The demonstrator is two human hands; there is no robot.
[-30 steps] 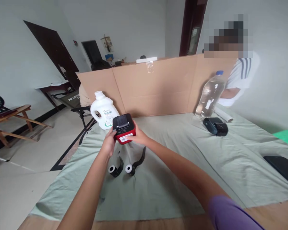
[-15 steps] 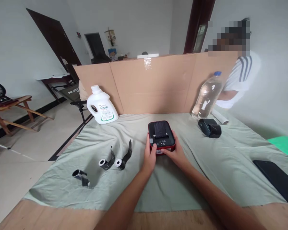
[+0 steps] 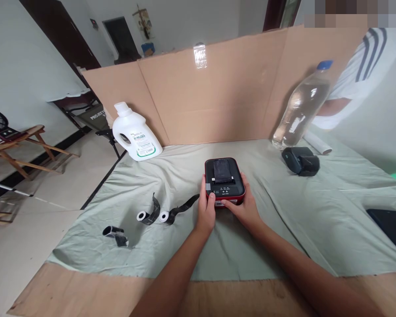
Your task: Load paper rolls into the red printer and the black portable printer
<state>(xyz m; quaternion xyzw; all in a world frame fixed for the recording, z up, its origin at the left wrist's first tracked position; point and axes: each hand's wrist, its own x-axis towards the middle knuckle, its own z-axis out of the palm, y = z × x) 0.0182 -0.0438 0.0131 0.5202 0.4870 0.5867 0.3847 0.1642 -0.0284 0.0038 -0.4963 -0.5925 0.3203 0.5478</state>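
Observation:
A small black and red label printer [image 3: 225,176] rests on the green cloth, a dark strip standing out of the slot in its top. My left hand [image 3: 206,209] grips its left side, thumb on the front edge. On the right side, my right hand [image 3: 246,203] holds it with the thumb across the red front. Left of my hands lie two rolls of black tape-like strip, the nearer roll [image 3: 165,216] with its loose end reaching toward my left hand and the other roll [image 3: 145,216] curling upward. Further left is a dark tube-like roll [image 3: 115,235] with a torn end.
A white jug [image 3: 137,134] and a large clear bottle [image 3: 302,110] stand before a cardboard screen [image 3: 214,97]. By the bottle lie a black device [image 3: 300,161] and a white tube [image 3: 318,143]. A dark phone-like slab [image 3: 391,229] is at right. Someone's striped sleeve [image 3: 369,57] shows behind the screen.
The view has tilted down and closer. The nearer roll's loose strip, upright before, now leans right toward my left hand. Both hands keep their hold on the printer.

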